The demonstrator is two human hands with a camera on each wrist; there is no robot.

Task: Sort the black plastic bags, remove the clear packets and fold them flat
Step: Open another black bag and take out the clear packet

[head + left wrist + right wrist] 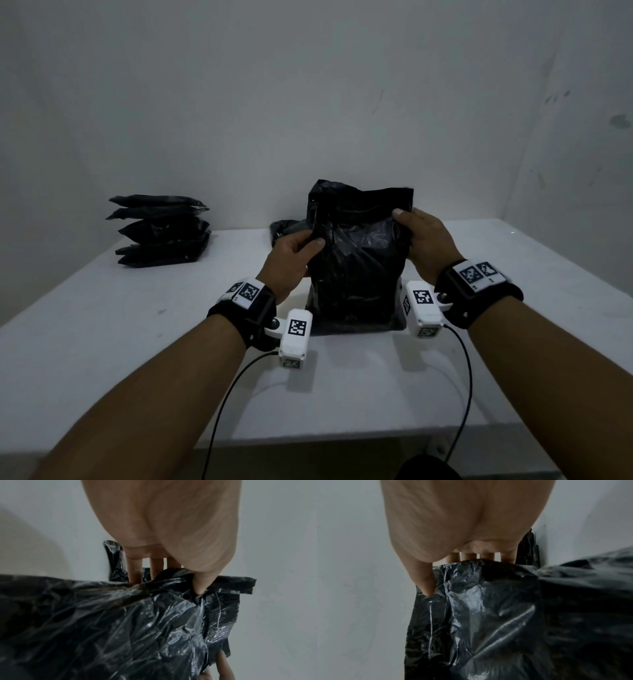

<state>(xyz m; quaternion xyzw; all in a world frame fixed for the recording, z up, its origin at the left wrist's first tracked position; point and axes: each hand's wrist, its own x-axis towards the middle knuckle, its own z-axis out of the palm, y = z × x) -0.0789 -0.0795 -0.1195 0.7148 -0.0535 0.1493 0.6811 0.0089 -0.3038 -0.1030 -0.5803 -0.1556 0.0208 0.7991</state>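
Both the left hand and right hand pinch the upright black bag (mouth seemingly up).

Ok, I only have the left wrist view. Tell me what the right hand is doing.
Observer: The right hand grips the black bag at its upper right edge, thumb in front, fingers behind.
Operator: Report where the bag sits.
Observer: Its bottom rests on the white table, and it stands upright.
Operator: Now list what else is on the table.
Observer: A stack of black packets lies at the far left, apart from the bag.
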